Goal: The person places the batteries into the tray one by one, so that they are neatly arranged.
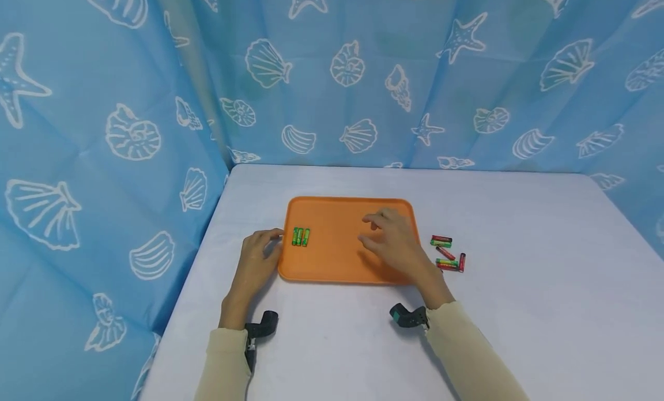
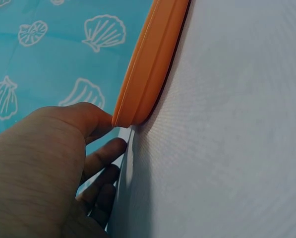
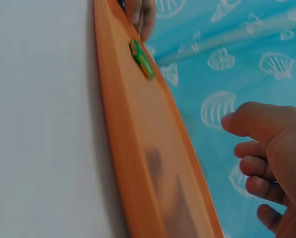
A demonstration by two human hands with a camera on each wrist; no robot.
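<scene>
Tray and batteries: an orange tray point(image 1: 332, 268) is lying flat on the white surface point(image 1: 332, 343), showing rounded corners, a low raised rim and a plain, matte-looking floor. Its long sides are running left to right as seen from the head.

Three green batteries point(image 1: 299, 237) are lying in the tray near its left end, slim and cylindrical, with lighter yellowish patches along their casings. Their long axes are pointing roughly away from the person. The two leftmost are lying close together; the third is leaning slightly and leaving a small gap. In the right wrist view they are appearing blurred, so print is not legible.

A loose cluster of red and green batteries point(image 1: 445, 253) is lying on the surface just beyond the tray's right side. Red casings are outnumbering green ones there, and the pieces are pointing in several directions, some lying side by side.

Left hand point(image 1: 256, 257): touching the tray's left rim, fingers relaxed and not clenching anything. In the left wrist view the thumb is meeting the rim at a corner.

Right hand point(image 1: 391, 239): hovering over the right part of the tray, fingers loosely bent, thumb and index standing apart, grasping nothing.

Background: a blue curtain point(image 1: 316, 104) with white shell and starfish outlines is hanging behind the surface.
</scene>
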